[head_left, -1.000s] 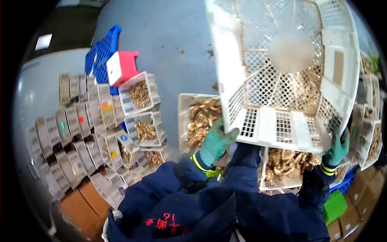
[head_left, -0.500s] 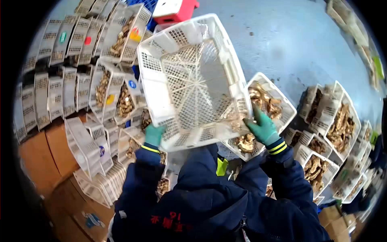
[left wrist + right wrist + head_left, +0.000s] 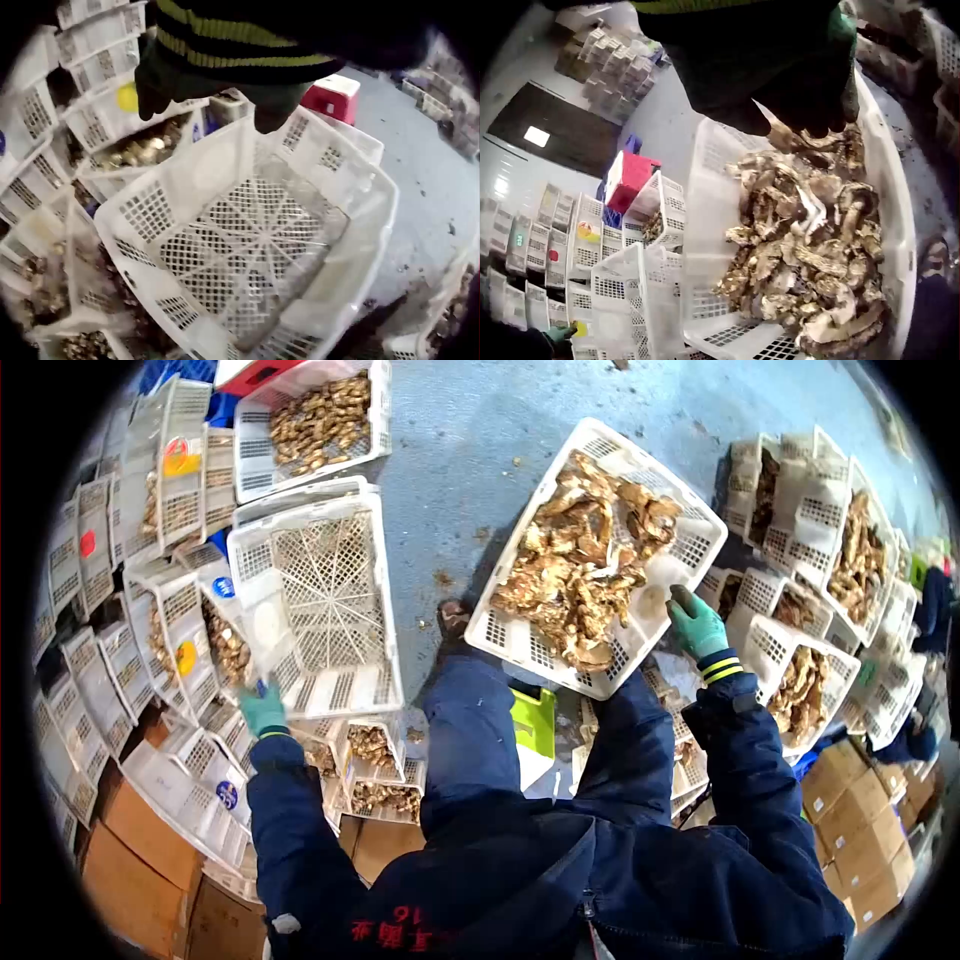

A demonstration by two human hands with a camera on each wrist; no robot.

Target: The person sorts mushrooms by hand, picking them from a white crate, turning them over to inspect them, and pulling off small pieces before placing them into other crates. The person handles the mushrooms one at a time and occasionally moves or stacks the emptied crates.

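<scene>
An empty white mesh crate (image 3: 335,585) stands at left in the head view, its open top facing up. My left hand (image 3: 264,712), in a green glove, is at its near left corner with the fingers loosely spread. In the left wrist view that hand's fingers (image 3: 274,116) overlap the crate's rim. A second white crate (image 3: 690,550), tilted in front of my knees, holds brown mushrooms (image 3: 590,560). My gloved right hand (image 3: 698,625) is at its right rim, fingers relaxed. In the right wrist view the fingertips hang above the mushrooms.
Stacked white crates (image 3: 90,560) fill the left side. Another crate of mushrooms (image 3: 325,425) lies beyond the empty one. More filled crates (image 3: 800,680) and cardboard boxes (image 3: 860,810) stand at right. A lime-green and white object (image 3: 533,725) is between my legs.
The empty crate, held in both hands before, has moved left and down over the left-hand crates. My right hand has left it for the mushroom crate, now fully in view.
</scene>
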